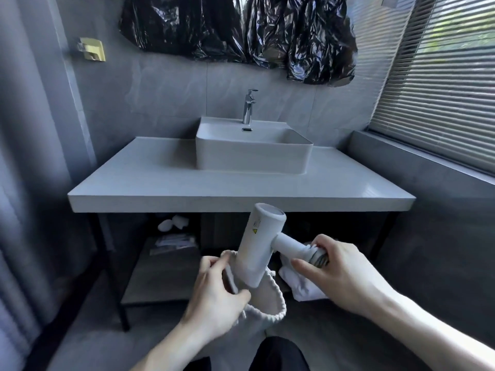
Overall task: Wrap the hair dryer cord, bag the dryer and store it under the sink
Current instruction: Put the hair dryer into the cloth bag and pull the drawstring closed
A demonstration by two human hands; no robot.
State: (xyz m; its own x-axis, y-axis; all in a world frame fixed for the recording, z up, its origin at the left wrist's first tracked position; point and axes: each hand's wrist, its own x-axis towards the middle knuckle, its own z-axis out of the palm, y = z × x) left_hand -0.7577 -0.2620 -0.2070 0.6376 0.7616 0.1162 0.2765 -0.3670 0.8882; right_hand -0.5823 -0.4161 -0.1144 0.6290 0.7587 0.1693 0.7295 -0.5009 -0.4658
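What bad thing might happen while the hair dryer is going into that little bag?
The left hand holds only one side of the bag, so its mouth may sag shut and catch the hair dryer. The right hand grips the handle end where the cord is wrapped; shifting that grip might loosen the coils.
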